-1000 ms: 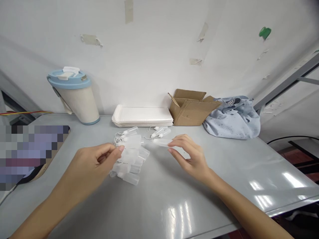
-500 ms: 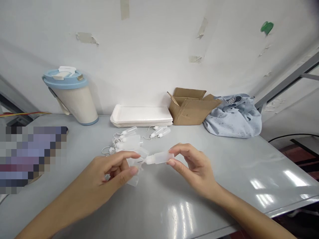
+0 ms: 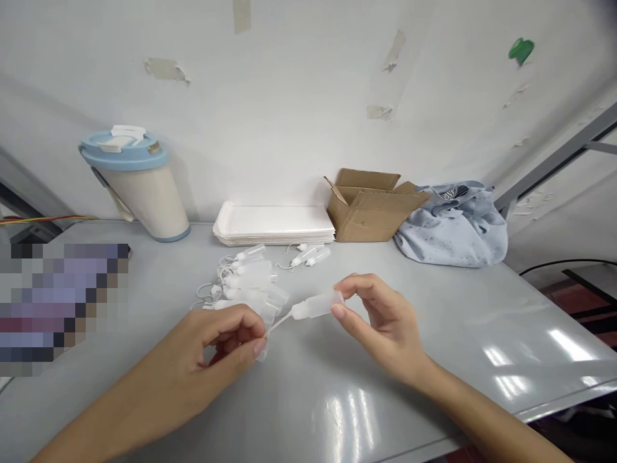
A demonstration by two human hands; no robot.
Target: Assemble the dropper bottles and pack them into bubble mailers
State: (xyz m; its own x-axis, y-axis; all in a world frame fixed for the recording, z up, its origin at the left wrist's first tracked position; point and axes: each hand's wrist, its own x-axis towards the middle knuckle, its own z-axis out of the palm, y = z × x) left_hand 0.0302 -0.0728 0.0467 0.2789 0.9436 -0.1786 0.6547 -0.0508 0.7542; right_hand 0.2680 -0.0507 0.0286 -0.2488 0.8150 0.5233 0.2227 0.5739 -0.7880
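Between the thumb and fingers of my right hand [image 3: 378,321] is the base of a small translucent squeeze bottle [image 3: 315,305]. The bottle lies nearly level above the table, its neck pointing left. A thin white strap [image 3: 279,325] runs from the neck down to my left hand [image 3: 231,341], whose thumb and forefinger are pinched on its far end. Just behind my left hand lies a pile of similar squeeze bottles [image 3: 250,276] with looped straps, partly hidden by that hand. Several more small bottles [image 3: 311,255] lie farther back, to the right of the pile.
A stack of white trays [image 3: 274,222] stands against the wall beside an open cardboard box [image 3: 373,215]. Blue-grey cloth [image 3: 453,228] is bunched at the right. A lidded tumbler [image 3: 147,193] stands back left, and a blurred-out flat object [image 3: 62,302] lies at the left edge.
My left thumb and forefinger, apart before, have closed on the strap, which now stretches out from the neck. The bottle and my right hand have shifted slightly right.
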